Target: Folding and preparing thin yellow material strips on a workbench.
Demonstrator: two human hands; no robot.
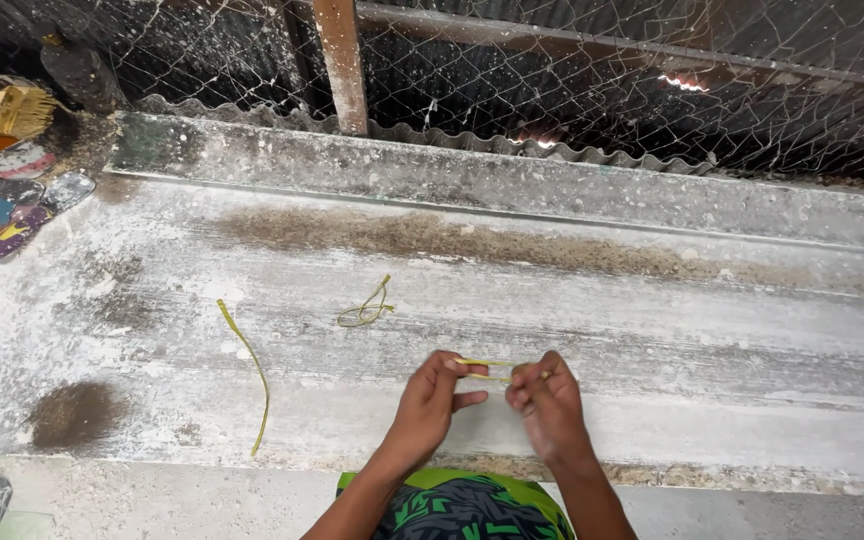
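At six o'clock on the dusty white bench (652,300), the left hand (430,400) and right hand (549,400) are pinching a thin yellow strip (482,364) between them, seemingly twisting it. Pulling too hard could snap it; loose strips (252,375) are lying at nine o'clock.

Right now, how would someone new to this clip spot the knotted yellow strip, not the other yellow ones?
Start from the long white dusty concrete ledge below the wire mesh. Just beyond the left hand and right hand lies a small looped yellow strip. Unlike the long straight yellow strip left of it, it is tangled into loops, and no hand touches it.
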